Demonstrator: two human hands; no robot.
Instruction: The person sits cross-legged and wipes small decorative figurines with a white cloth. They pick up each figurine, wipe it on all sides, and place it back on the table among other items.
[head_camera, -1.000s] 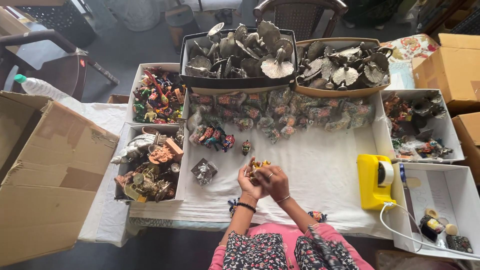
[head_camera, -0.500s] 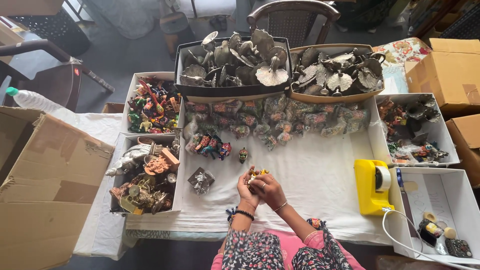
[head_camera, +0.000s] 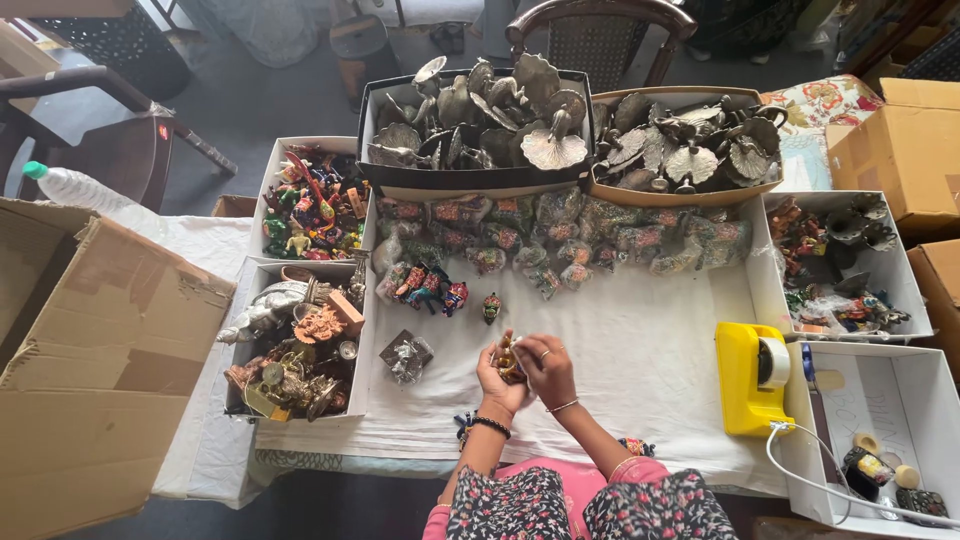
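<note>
Soft, even daylight over a wide-angle overhead view.

The white tablecloth (head_camera: 640, 340) is brightest, close to washed out near its middle, while the floor (head_camera: 240, 100) behind lies dimmer. Shadows are faint and short, tucked under the yellow tape dispenser (head_camera: 750, 378) and the box walls. Edges bow outward slightly; small figurines lose detail, and nothing shows motion blur.

yellow tape dispenser (head_camera: 752, 378), cardboard box (head_camera: 85, 350), water bottle (head_camera: 75, 186)

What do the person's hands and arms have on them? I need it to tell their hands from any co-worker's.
Left hand: bare, with a dark beaded bracelet at the wrist. Right hand: a ring on one finger and a thin bangle at the wrist. Dark floral sleeves with pink trim begin past the elbows.
</note>
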